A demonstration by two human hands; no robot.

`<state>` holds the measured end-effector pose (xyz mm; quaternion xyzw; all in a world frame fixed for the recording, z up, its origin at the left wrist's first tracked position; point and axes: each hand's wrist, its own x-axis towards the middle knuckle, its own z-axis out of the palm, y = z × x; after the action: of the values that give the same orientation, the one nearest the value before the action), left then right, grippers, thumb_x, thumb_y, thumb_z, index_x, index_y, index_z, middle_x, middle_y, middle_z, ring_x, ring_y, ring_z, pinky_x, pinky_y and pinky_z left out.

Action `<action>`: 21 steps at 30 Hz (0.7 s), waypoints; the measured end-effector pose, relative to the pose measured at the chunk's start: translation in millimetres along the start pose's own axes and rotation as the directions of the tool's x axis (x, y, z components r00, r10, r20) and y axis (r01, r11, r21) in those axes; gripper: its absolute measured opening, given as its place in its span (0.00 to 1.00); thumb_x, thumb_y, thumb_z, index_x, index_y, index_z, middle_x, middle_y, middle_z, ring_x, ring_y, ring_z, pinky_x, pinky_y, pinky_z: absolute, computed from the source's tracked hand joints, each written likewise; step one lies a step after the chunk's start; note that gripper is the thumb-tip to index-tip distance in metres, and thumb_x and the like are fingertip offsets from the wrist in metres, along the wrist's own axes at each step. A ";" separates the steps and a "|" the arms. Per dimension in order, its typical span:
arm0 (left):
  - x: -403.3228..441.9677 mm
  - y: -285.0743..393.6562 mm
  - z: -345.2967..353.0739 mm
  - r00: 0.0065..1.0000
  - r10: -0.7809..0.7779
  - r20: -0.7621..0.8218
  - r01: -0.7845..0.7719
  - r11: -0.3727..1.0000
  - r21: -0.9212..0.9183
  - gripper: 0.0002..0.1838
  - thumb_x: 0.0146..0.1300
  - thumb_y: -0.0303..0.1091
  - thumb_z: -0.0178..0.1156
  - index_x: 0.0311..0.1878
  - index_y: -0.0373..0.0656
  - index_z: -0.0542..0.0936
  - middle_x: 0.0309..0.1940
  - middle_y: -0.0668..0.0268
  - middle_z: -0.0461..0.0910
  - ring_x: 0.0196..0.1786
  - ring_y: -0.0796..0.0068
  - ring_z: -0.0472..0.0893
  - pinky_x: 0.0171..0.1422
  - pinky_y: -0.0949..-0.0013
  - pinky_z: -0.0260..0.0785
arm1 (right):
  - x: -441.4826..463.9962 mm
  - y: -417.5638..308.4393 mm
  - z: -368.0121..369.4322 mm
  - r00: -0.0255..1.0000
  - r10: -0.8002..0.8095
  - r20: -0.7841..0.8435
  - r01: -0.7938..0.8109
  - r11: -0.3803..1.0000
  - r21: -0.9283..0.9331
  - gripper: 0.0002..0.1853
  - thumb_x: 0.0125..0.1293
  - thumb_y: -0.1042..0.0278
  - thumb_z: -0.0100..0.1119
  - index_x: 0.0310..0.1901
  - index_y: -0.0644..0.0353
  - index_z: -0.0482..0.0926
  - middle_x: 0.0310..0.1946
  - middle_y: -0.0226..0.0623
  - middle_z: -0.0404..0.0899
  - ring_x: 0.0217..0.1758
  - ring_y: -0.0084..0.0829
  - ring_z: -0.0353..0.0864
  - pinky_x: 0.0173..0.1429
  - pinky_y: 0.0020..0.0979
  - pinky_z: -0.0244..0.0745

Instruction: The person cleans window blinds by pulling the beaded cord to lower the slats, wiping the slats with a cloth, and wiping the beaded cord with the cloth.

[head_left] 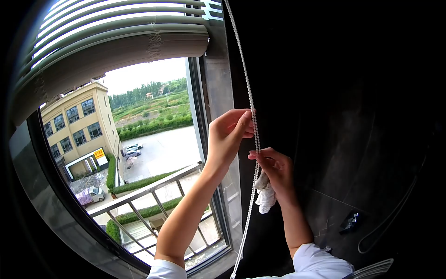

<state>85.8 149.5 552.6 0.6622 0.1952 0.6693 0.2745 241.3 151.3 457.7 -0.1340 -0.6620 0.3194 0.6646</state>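
A white beaded blind chain (244, 60) hangs down in front of me, its strands close together between and below my hands. My left hand (231, 132) pinches it between thumb and fingers at mid height. A little lower and to the right, my right hand (276, 169) closes thumb and fingertips at the chain. From under the right palm hangs a crumpled white cloth (265, 199), partly grey, its upper part hidden by that hand. The slatted blind (139, 44) is gathered at the top of the window on the left.
Behind my left arm stands a window frame (197, 102) with a metal railing (139, 197) outside. Beyond it are a building, parked cars and greenery. A dark wall (344, 139) is on the right. Low down lie a small dark object (350, 222) and a thin cable (392, 218).
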 end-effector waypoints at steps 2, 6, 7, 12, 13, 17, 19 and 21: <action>0.0 -1.8 -1.6 1.000 -0.019 -0.019 0.019 1.000 0.001 0.19 0.77 0.44 0.68 0.53 0.34 0.87 0.37 0.63 0.89 0.39 0.77 0.88 0.48 0.72 0.83 | 0.7 7.3 1.2 0.996 -0.069 -0.048 0.068 0.997 -0.028 0.07 0.79 0.68 0.66 0.50 0.60 0.90 0.41 0.27 0.89 0.29 0.06 0.69 0.31 0.17 0.59; -1.5 1.6 -1.5 0.997 -0.070 -0.018 0.069 0.997 -0.019 0.17 0.79 0.43 0.66 0.54 0.36 0.87 0.38 0.66 0.88 0.40 0.79 0.87 0.48 0.72 0.82 | -1.6 0.2 5.0 0.997 -0.045 -0.061 0.036 0.990 -0.137 0.07 0.80 0.69 0.65 0.49 0.60 0.89 0.39 0.24 0.86 0.27 0.06 0.64 0.29 0.18 0.55; -1.6 -0.5 -2.9 0.999 -0.035 -0.024 0.035 0.999 0.015 0.17 0.80 0.42 0.65 0.55 0.36 0.86 0.38 0.66 0.88 0.39 0.79 0.86 0.48 0.73 0.82 | -0.9 4.2 4.5 0.993 -0.081 -0.085 0.068 0.987 -0.145 0.07 0.80 0.69 0.65 0.48 0.61 0.89 0.38 0.23 0.84 0.27 0.06 0.63 0.29 0.18 0.55; -7.5 -10.3 -15.2 0.992 -0.078 -0.104 0.071 0.995 -0.075 0.15 0.86 0.43 0.54 0.45 0.42 0.77 0.22 0.79 0.65 0.23 0.89 0.64 0.26 0.78 0.56 | -1.0 6.7 -2.2 0.981 -0.065 -0.180 0.044 0.992 -0.122 0.11 0.81 0.61 0.64 0.43 0.60 0.87 0.34 0.24 0.82 0.26 0.06 0.65 0.29 0.17 0.54; -9.6 -10.0 -11.6 0.985 -0.065 -0.157 0.053 0.995 -0.080 0.16 0.87 0.44 0.52 0.41 0.45 0.73 0.22 0.81 0.57 0.22 0.90 0.53 0.25 0.77 0.44 | -0.1 9.6 -2.1 0.980 -0.068 -0.186 0.047 0.993 -0.111 0.14 0.82 0.57 0.63 0.42 0.60 0.86 0.31 0.23 0.82 0.26 0.06 0.67 0.29 0.17 0.55; -18.3 -26.4 -16.4 0.969 0.119 -0.215 -0.092 0.987 0.134 0.13 0.88 0.41 0.51 0.44 0.45 0.74 0.26 0.78 0.63 0.25 0.91 0.57 0.27 0.79 0.48 | 3.1 7.7 -2.2 0.974 -0.075 -0.215 0.044 0.988 -0.147 0.15 0.82 0.57 0.62 0.42 0.60 0.85 0.29 0.23 0.81 0.30 0.09 0.72 0.34 0.18 0.61; -18.7 -27.5 -19.5 0.967 0.121 -0.223 -0.097 0.989 0.115 0.13 0.88 0.41 0.51 0.44 0.45 0.74 0.27 0.78 0.64 0.25 0.91 0.57 0.27 0.79 0.49 | 7.7 8.1 -2.2 0.972 -0.091 -0.215 0.063 0.989 -0.133 0.14 0.82 0.59 0.62 0.42 0.61 0.85 0.29 0.24 0.81 0.31 0.09 0.74 0.35 0.18 0.63; -20.2 -27.9 -23.0 0.966 0.112 -0.234 -0.092 0.991 0.094 0.13 0.88 0.42 0.51 0.45 0.45 0.74 0.29 0.78 0.65 0.25 0.91 0.58 0.27 0.79 0.50 | 11.4 3.9 -3.9 0.975 -0.070 -0.210 0.049 0.994 -0.102 0.12 0.81 0.62 0.62 0.41 0.62 0.85 0.30 0.25 0.81 0.34 0.12 0.76 0.38 0.18 0.66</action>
<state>65.5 160.8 518.3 0.5968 0.2199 0.7488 0.1865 243.1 162.1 464.1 -0.1795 -0.6055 0.2510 0.7336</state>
